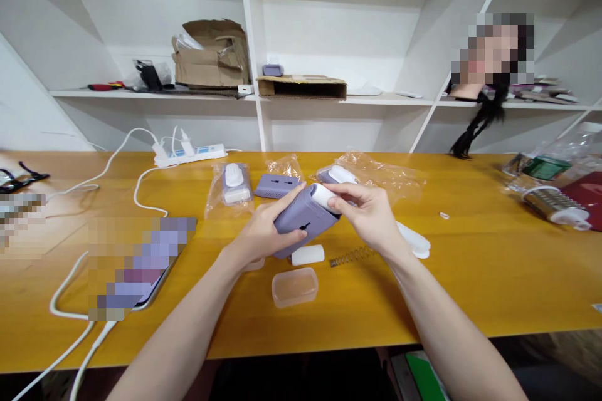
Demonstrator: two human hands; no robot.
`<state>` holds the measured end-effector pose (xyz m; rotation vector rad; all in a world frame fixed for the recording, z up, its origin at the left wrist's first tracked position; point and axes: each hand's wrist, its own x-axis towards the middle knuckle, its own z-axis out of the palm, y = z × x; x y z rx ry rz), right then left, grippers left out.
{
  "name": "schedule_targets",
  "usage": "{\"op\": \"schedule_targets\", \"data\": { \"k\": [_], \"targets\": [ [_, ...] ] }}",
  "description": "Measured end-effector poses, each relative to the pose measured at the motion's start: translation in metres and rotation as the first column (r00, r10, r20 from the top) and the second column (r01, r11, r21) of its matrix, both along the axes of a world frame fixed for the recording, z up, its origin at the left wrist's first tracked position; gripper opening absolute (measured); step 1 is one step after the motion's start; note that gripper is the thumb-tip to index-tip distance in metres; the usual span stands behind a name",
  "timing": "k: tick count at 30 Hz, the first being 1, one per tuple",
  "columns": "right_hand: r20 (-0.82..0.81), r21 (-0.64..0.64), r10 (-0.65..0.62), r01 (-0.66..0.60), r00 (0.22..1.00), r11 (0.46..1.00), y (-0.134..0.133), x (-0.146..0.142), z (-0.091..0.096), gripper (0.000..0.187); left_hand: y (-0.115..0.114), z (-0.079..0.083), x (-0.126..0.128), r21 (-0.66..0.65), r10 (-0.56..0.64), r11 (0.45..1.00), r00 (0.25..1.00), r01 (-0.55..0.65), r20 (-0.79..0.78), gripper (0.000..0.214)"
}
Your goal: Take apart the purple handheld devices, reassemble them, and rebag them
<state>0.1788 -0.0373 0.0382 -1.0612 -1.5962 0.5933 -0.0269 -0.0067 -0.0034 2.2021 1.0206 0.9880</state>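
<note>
Nearest the front edge of the table (470,288), a clear tray (295,291) lies at six o'clock of the purple case (308,216), twelve being toward the shelf (385,102). A slim device (150,263), its screen blurred, lies at eight with a white cable (101,337) at its near end. A white block (308,255) lies between case and tray; a spring (350,257) at four runs behind the right wrist. The case itself is held tilted over the table. I observe the left hand (261,227) spread to the case's width, fingers and thumb gripping its sides. The right hand (371,210) has thumb and forefinger drawn nearly together on a white insert (321,197) at the case's upper end; how deep it sits I cannot tell. At three are a white plate (417,241), partly hidden by the forearm, then a small ring (444,215) and a metal grater (550,203). Farther off, a second case (275,187) lies at eleven, bagged units (236,187) at ten and one, and a power strip (202,153) at ten. On the shelf, a torn carton (214,66) sits at eleven.
</note>
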Motion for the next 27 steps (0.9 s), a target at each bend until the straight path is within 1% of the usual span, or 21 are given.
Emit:
{"op": "schedule_targets", "data": {
  "k": [3, 4, 6, 8, 10, 12, 14, 16, 18, 20, 22, 25, 27],
  "targets": [
    [-0.076, 0.008, -0.041, 0.041, 0.996, 0.999, 0.002, -0.005, -0.004, 0.023, 0.002, -0.003, 0.000, 0.024, -0.004, 1.000, 1.000, 0.004, -0.002, 0.084],
    [-0.090, 0.011, -0.053, 0.054, 0.995, 0.998, 0.002, -0.006, -0.006, 0.023, 0.003, -0.004, 0.000, 0.051, -0.005, 0.999, 1.000, 0.006, -0.012, 0.084],
    [-0.089, 0.017, -0.077, 0.079, 0.993, 0.997, 0.003, -0.009, -0.009, 0.023, 0.004, -0.006, 0.000, 0.145, -0.014, 0.989, 0.999, 0.019, -0.035, 0.085],
    [-0.050, 0.042, -0.099, 0.101, 0.994, 0.994, 0.003, -0.013, -0.013, 0.022, 0.005, -0.007, 0.000, 0.262, -0.031, 0.964, 0.998, 0.044, -0.056, 0.083],
    [-0.004, 0.090, -0.123, 0.123, 0.992, 0.988, 0.002, -0.017, -0.017, 0.020, 0.005, -0.007, 0.001, 0.363, -0.056, 0.929, 0.996, 0.075, -0.064, 0.075],
    [0.003, 0.127, -0.137, 0.135, 0.991, 0.983, 0.000, -0.021, -0.020, 0.019, 0.005, -0.007, 0.001, 0.441, -0.083, 0.892, 0.995, 0.096, -0.048, 0.064],
    [-0.025, 0.143, -0.103, 0.105, 0.994, 0.984, -0.001, -0.023, -0.023, 0.022, 0.006, -0.007, 0.000, 0.506, -0.105, 0.857, 0.994, 0.099, -0.016, 0.056],
    [-0.046, 0.163, -0.020, 0.028, 0.999, 0.986, -0.002, -0.024, -0.025, 0.031, 0.007, -0.007, 0.000, 0.559, -0.105, 0.827, 0.993, 0.062, 0.045, 0.052],
    [-0.037, 0.173, 0.040, -0.033, 0.999, 0.984, -0.002, -0.024, -0.027, 0.048, 0.010, -0.010, -0.002, 0.602, -0.081, 0.798, 0.986, -0.022, 0.144, 0.049],
    [-0.010, 0.167, 0.058, -0.056, 0.998, 0.984, -0.001, -0.024, -0.029, 0.058, 0.012, -0.013, -0.003, 0.622, -0.050, 0.775, 0.970, -0.114, 0.240, 0.047],
    [0.005, 0.165, 0.073, -0.073, 0.997, 0.984, 0.001, -0.024, -0.030, 0.059, 0.013, -0.016, -0.004, 0.626, -0.033, 0.764, 0.959, -0.156, 0.280, 0.047],
    [0.016, 0.175, 0.120, -0.121, 0.993, 0.977, 0.002, -0.024, -0.030, 0.070, 0.014, -0.019, -0.005, 0.632, -0.035, 0.759, 0.959, -0.158, 0.282, 0.049],
    [0.064, 0.170, 0.133, -0.142, 0.989, 0.975, 0.002, -0.023, -0.029, 0.075, 0.014, -0.020, -0.005, 0.638, -0.027, 0.753, 0.961, -0.161, 0.274, 0.048]
  ]
}}
